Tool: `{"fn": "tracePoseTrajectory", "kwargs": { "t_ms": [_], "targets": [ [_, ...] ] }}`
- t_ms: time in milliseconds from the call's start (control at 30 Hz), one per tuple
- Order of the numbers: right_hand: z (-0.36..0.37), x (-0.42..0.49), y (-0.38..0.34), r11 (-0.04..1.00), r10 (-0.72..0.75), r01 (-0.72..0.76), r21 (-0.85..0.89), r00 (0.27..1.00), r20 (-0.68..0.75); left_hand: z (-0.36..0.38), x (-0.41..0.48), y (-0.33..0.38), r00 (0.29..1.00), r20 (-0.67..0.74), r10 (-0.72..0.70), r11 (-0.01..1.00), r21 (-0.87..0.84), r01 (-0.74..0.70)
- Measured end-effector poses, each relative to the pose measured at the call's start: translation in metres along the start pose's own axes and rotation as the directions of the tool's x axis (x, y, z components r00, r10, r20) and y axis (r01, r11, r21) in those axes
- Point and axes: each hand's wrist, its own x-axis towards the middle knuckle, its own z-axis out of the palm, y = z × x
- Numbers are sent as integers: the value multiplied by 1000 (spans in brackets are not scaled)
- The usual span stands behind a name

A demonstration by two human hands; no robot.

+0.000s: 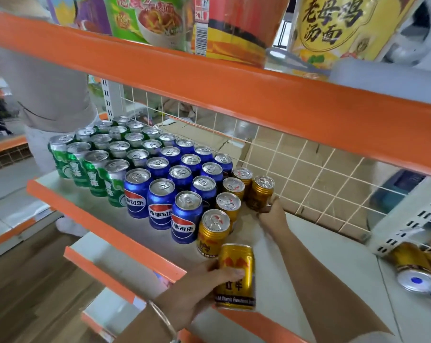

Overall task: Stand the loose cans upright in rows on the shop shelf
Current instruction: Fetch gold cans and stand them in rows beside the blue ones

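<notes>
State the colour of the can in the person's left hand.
The can is gold with red markings; head view.

Noting glossy lacquered metal on the gold can [235, 276], and bare silvery metal, shining, on the lids of the blue cans [161, 204] and green cans [95, 174]. Recording smooth matt pale board on the shelf [345, 258], with semi-gloss orange paint along its front edge [105, 230]. Logging pale coated wire in the back mesh [333, 184], matt brown cardboard [204, 134] behind, and a polished metal bangle [165, 318].

blue pepsi cans [161, 209] read 百事可乐. green cans [95, 177] left of them show 雪花; a yellow noodle tub [333, 33] above reads 老母鸡汤面.
</notes>
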Motion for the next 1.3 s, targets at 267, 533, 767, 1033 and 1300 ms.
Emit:
{"fn": "tracePoseTrajectory", "kwargs": {
  "t_ms": [267,533,767,1033,1300],
  "targets": [
    [-39,-50,-28,978,19,-75,197,962,274,11,22,7,999,-32,26,1000,-6,-27],
    [-80,-119,-38,998,48,2,-66,666,745,34,41,21,986,-95,139,989,-40,-143],
    [-56,-117,-22,993,-95,116,-36,926,364,45,50,28,972,-18,234,956,184,-227],
    [-16,-78,-12,998,4,-5,64,1000,16,26,47,-2,986,-68,152,868,486,-100],
    [10,-48,-16,996,-80,76,-52,992,-93,13,44,-17,948,19,318,731,632,-257]
  ]
}}
